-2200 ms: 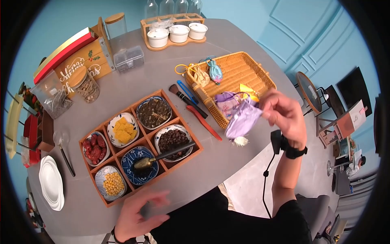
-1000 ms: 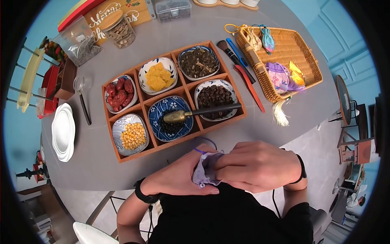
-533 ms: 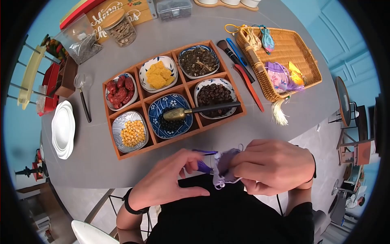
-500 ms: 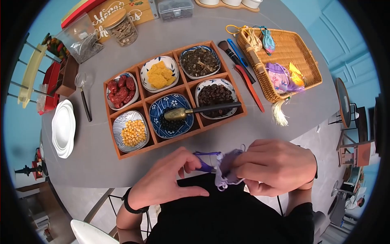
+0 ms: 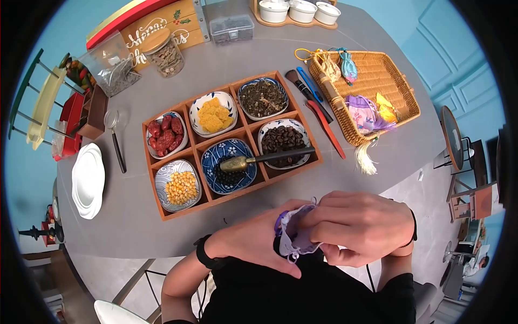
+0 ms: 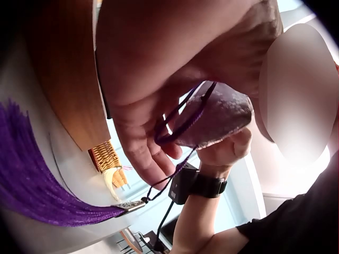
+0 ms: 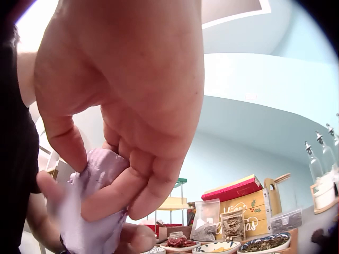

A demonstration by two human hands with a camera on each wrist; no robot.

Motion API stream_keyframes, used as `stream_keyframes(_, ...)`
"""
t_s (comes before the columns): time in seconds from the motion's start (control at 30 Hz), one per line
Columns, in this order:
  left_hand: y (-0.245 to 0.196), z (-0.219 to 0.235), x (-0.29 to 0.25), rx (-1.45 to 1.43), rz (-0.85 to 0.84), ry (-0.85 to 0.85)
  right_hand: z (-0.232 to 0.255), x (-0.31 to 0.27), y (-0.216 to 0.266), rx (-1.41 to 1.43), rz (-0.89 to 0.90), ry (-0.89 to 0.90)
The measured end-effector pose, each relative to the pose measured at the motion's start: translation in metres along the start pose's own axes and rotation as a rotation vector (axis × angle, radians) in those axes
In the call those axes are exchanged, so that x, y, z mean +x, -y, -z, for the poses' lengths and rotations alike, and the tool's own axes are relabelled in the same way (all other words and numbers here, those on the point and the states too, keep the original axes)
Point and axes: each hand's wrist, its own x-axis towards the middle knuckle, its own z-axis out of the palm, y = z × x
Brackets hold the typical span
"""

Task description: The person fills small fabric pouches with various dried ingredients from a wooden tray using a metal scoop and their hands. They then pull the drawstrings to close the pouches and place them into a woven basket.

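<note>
A small lavender drawstring pouch (image 5: 294, 247) with a purple cord is held mouth up over the table's near edge. My left hand (image 5: 251, 237) wraps round its left side, the thumb along the front. My right hand (image 5: 361, 225) pinches the pouch's right side, its fingertips dipping into the mouth. In the right wrist view the thumb and fingers grip the shiny lavender cloth (image 7: 98, 174). A long purple tassel (image 6: 58, 203) hangs from the cord in the left wrist view. What lies inside the pouch is hidden.
Beyond the hands stands a divided wooden tray (image 5: 245, 190) of filled bowls, a scoop (image 5: 253, 160) lying across two. At right is a wicker basket (image 5: 386, 65) with several pouches; a red-handled tool (image 5: 326, 129) and brush (image 5: 297, 81) lie beside it. White dishes (image 5: 88, 183) sit left.
The right hand has brought the lavender pouch from beside the basket to the near edge. The left hand came to it, drew away to the left, and now closes round it again.
</note>
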Motion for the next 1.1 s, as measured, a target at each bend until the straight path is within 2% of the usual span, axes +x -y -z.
stream_keyframes(0.13, 0.003, 0.000, -0.001, 0.117, 0.046, -0.029, -0.005, 0.004, -0.005, 0.001, -0.002, 0.050)
stream_keyframes(0.2, 0.003, 0.002, -0.005, 0.113, 0.060, -0.188, -0.012, 0.005, -0.009, 0.044, 0.056, -0.026)
stream_keyframes(0.23, -0.001, 0.004, -0.007, 0.115, 0.061, -0.190, -0.011, 0.005, -0.012, 0.044, 0.059, -0.027)
stream_keyframes(0.3, -0.013, 0.009, -0.012, 0.141, 0.142, -0.235, -0.006, 0.006, -0.019, 0.092, 0.075, 0.161)
stream_keyframes(0.33, -0.011, 0.012, -0.014, 0.181, 0.205, -0.232, -0.003, 0.007, -0.018, 0.095, 0.076, 0.160)
stream_keyframes(0.4, -0.006, 0.013, -0.021, 0.145, 0.179, -0.286, 0.006, 0.010, -0.015, 0.134, 0.005, -0.001)
stream_keyframes(0.43, -0.003, 0.014, -0.025, 0.115, 0.150, -0.339, 0.009, 0.005, -0.022, 0.140, 0.008, 0.000)
stream_keyframes(0.47, 0.009, 0.017, -0.030, 0.145, 0.015, -0.371, 0.014, -0.004, -0.033, 0.242, -0.068, -0.106)
stream_keyframes(0.5, 0.008, 0.017, -0.034, 0.149, 0.020, -0.374, 0.015, -0.008, -0.043, 0.343, -0.143, -0.210)
stream_keyframes(0.53, 0.007, 0.019, -0.037, 0.102, 0.050, -0.405, 0.011, -0.004, -0.054, 0.345, -0.137, -0.211)
stream_keyframes(0.6, 0.000, 0.019, -0.041, 0.101, 0.101, -0.448, -0.005, 0.003, -0.074, 0.004, -0.410, -0.451)
stream_keyframes(0.63, 0.000, 0.020, -0.041, 0.109, 0.105, -0.446, -0.010, 0.003, -0.082, 0.006, -0.408, -0.460)
stream_keyframes(0.7, 0.000, 0.022, -0.042, 0.078, 0.078, -0.484, -0.018, 0.004, -0.092, -0.348, -0.296, -0.363)
stream_keyframes(0.8, -0.010, 0.022, -0.043, 0.148, 0.165, -0.522, -0.022, 0.010, -0.092, -0.387, -0.301, -0.349)
stream_keyframes(0.93, -0.023, 0.021, -0.045, 0.203, 0.200, -0.588, -0.023, 0.014, -0.093, -0.403, -0.305, -0.307)
stream_keyframes(1.0, -0.018, 0.028, -0.055, 0.210, 0.098, -0.514, -0.024, 0.013, -0.093, -0.394, -0.295, -0.331)
stream_keyframes(1.07, -0.013, 0.033, -0.059, 0.254, 0.085, -0.541, -0.025, 0.011, -0.091, -0.388, -0.283, -0.353)
stream_keyframes(1.1, -0.012, 0.035, -0.059, 0.296, 0.070, -0.570, -0.025, 0.006, -0.089, -0.255, -0.356, -0.432)
